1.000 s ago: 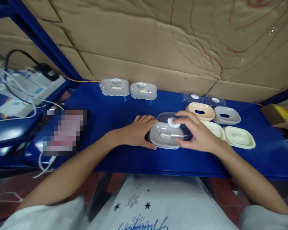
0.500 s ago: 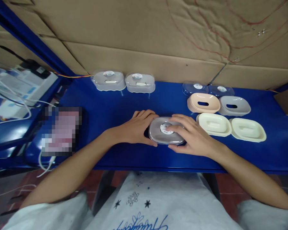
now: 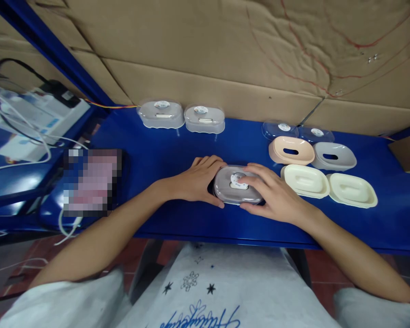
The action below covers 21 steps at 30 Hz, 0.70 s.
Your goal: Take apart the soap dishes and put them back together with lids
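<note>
A grey soap box (image 3: 225,193) with a clear lid sits on the blue table directly before me. A round white sticker (image 3: 237,178) is on its lid, and a pale slot shows beneath. My left hand (image 3: 205,180) is curved around the box's left end, thumb at the near side and fingers at the far side. Around the right end is my right hand (image 3: 273,196), with its index finger resting on the lid by the sticker and its thumb low on the near side. The fingers hide part of both ends.
Two lidded grey soap boxes (image 3: 162,116) stand at the back left. Right of my hands are two clear lids (image 3: 280,132), a peach tray (image 3: 292,157), a grey tray (image 3: 335,161) and two cream bases (image 3: 305,182). A blurred-out device (image 3: 92,182) with a cable lies left.
The view has shifted slightly. Both hands stay around the soap box, and the pale slot beneath the lid now shows more clearly below the sticker.
</note>
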Motion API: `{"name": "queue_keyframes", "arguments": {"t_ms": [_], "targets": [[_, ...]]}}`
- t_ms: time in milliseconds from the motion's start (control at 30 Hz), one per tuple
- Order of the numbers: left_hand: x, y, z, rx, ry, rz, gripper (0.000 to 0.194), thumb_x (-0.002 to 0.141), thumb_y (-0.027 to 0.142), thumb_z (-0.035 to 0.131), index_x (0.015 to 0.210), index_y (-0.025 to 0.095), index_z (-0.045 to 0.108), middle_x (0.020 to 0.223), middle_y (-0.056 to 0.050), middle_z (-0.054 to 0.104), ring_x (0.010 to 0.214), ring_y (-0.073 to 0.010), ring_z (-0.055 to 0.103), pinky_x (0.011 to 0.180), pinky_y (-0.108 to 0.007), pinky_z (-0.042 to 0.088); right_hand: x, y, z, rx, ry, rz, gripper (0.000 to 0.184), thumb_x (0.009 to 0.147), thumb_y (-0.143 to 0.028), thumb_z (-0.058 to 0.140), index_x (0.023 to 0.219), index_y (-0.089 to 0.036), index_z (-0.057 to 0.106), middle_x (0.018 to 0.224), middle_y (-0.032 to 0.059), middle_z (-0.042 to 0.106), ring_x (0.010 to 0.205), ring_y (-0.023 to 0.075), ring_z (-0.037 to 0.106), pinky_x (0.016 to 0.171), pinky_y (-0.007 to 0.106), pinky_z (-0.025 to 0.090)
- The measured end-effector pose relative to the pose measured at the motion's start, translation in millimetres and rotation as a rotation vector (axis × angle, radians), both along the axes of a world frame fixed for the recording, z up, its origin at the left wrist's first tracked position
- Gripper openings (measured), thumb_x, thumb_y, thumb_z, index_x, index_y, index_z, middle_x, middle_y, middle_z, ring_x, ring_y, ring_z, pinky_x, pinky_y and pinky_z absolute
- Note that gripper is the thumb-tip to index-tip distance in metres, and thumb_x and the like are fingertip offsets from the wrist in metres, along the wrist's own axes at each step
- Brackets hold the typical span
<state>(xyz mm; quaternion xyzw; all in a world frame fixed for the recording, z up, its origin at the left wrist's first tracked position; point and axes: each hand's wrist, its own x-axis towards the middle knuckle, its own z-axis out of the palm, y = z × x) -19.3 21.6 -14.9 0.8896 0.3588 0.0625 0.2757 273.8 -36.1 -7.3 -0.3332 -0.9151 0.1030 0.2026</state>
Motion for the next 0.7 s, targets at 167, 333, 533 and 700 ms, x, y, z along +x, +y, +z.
{"name": "queue_keyframes", "arguments": {"t_ms": [167,333,533,700], "targets": [[0.3,0.0,1.5,-0.001,-0.004,-0.003,0.102,0.073,0.086,0.080,0.149,0.026,0.048,0.146,-0.014,0.054,0.136,-0.0409,0.048,0.114,-0.053,0.037,2.4,1.7,1.1,0.000,-0.033,0.009,0.057,0.102,-0.049,0.070,0.154,-0.031,0.053,0.160,0.0157,0.054,0.152,0.0388,0.052,0.120,0.063,0.053],[0.7,-0.3,2.8,-0.008,0.006,-0.006,0.104,0.073,0.087,0.079,0.149,0.023,0.048,0.145,-0.015,0.054,0.135,-0.0403,0.049,0.114,-0.052,0.036,4.3,3.5,0.9,0.036,-0.069,0.006,0.057,0.104,-0.053,0.066,0.152,-0.025,0.055,0.157,0.0204,0.055,0.146,0.0392,0.057,0.115,0.062,0.057],[-0.2,-1.0,2.6,0.005,0.001,-0.017,0.103,0.075,0.087,0.078,0.151,0.023,0.047,0.148,-0.016,0.053,0.138,-0.0410,0.048,0.116,-0.053,0.034,3.4,2.3,-0.4,0.073,-0.064,0.024,0.057,0.100,-0.051,0.072,0.151,-0.030,0.056,0.157,0.0176,0.056,0.149,0.0400,0.054,0.117,0.066,0.053],[-0.4,-0.1,2.4,0.011,-0.002,-0.021,0.101,0.077,0.086,0.077,0.152,0.025,0.048,0.149,-0.015,0.054,0.137,-0.0410,0.049,0.114,-0.052,0.035,-0.5,0.3,-1.3,0.055,-0.047,0.003,0.059,0.101,-0.049,0.072,0.153,-0.030,0.055,0.157,0.0184,0.055,0.149,0.0407,0.053,0.117,0.066,0.053]]}}
